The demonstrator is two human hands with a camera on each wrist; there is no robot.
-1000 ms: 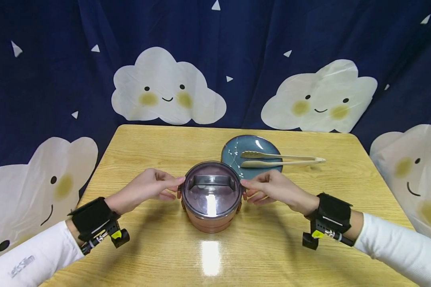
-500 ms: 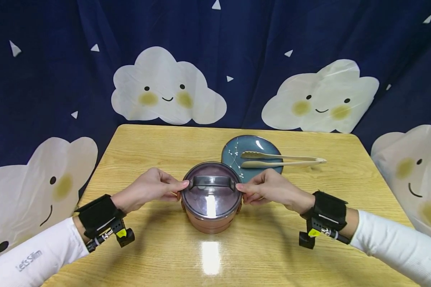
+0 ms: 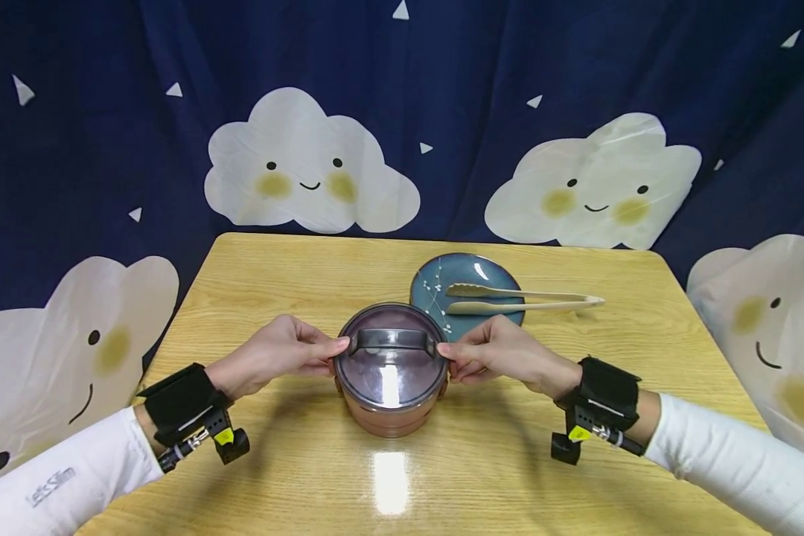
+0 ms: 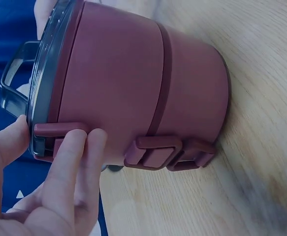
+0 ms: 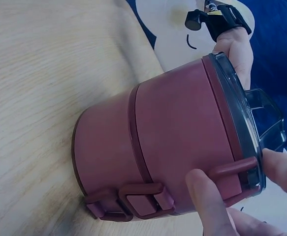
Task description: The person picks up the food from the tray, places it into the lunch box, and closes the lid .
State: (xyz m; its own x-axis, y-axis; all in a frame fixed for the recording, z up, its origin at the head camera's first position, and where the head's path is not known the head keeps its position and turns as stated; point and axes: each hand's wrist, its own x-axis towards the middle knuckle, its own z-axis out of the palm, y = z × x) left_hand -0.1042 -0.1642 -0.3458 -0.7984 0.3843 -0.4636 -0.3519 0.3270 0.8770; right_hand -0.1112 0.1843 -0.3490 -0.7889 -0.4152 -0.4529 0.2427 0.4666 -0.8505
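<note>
A round two-tier lunch box point(image 4: 118, 69) in dark red stands upright on the table. Its see-through dark lid point(image 3: 391, 380) carries an arched handle point(image 3: 392, 339). My left hand point(image 3: 284, 350) grips the left rim, thumb on the lid's edge and fingertips against the upper side latch point(image 4: 59, 129). Opposite, my right hand point(image 3: 502, 350) does likewise, its thumb over the lid's edge and a finger beside the right upper latch point(image 5: 234, 167). Lower down on each side, further latches point(image 5: 145, 201) lie against the box. The inside is blurred behind the tinted lid.
Behind the lunch box, to the right, lies a blue plate point(image 3: 429, 279) with a white blossom pattern. Beige tongs point(image 3: 549, 304) rest across it, their joined end reaching past the rim. A dark blue curtain point(image 3: 455, 59) with clouds hangs beyond the table's back edge point(image 3: 308, 238).
Both hands have moved inward to the lunch box, the thumbs coming over the lid's edge and the fingers closing in at the side latches. The box, plate and tongs stay put.
</note>
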